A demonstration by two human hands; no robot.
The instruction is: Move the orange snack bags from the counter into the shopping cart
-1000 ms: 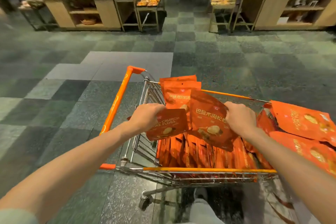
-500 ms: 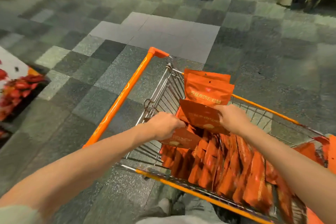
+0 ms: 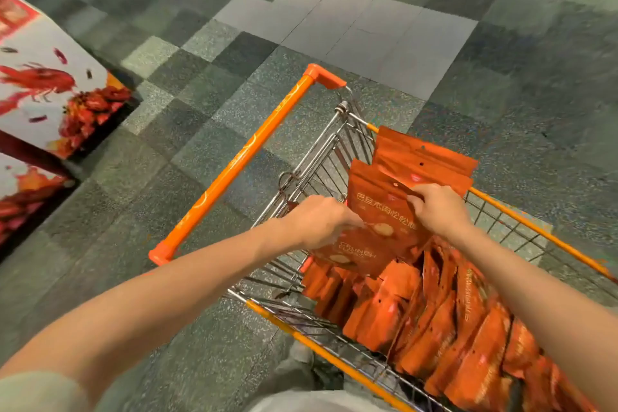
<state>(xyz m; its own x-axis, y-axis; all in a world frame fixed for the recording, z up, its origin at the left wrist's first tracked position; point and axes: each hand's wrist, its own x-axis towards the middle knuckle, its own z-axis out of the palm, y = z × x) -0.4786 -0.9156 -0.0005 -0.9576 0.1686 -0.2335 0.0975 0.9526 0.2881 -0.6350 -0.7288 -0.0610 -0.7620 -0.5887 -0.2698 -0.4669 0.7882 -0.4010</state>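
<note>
A wire shopping cart [image 3: 321, 157] with an orange handle [image 3: 240, 157] stands in front of me. Rows of orange snack bags [image 3: 434, 328] stand on edge inside it. My left hand [image 3: 317, 219] grips the lower edge of an orange snack bag [image 3: 354, 251] over the cart's left end. My right hand [image 3: 438, 207] pinches the top of another upright orange bag [image 3: 374, 197]. More upright bags [image 3: 421, 157] lean behind it at the cart's far end. The counter is out of view.
A display stand [image 3: 50, 84] printed with red crayfish pictures sits on the floor at the left. Grey and green floor tiles [image 3: 334, 27] stretch beyond the cart. My shoe and trouser leg [image 3: 301, 375] show below the cart's near rim.
My view has tilted down and swung left, so the shelves and counter bags left the frame. Both hands have lowered their bags into the cart's left end, against the upright bags.
</note>
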